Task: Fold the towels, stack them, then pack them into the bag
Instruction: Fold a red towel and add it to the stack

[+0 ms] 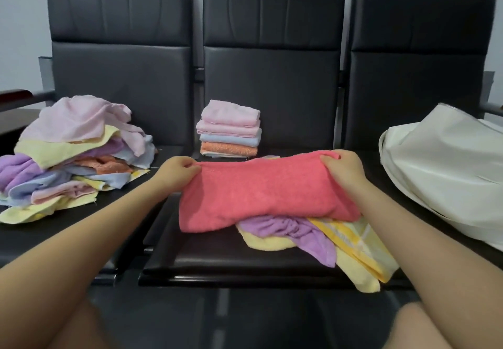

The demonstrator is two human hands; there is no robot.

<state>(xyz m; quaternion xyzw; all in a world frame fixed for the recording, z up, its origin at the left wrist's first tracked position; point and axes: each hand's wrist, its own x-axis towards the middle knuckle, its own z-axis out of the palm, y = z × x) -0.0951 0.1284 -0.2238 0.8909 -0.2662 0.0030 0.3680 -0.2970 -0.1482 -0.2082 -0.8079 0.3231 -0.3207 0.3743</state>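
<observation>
Leftmost, the unfolded towel heap (70,155) overhangs its seat's front edge. My left hand (177,170) and right hand (341,169) each pinch a top corner of the pink towel (264,193), draped over loose towels (321,242). Behind, the folded stack (230,129); bare seat (206,256) lies before me. Rightmost, the white bag (446,169).

Black padded seats (268,81), pale wall (21,21)

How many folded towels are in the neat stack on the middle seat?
5 visible: from top, two pink folded towels, a light blue one, an orange one, a pale one at the bottom. More may be hidden.
</observation>
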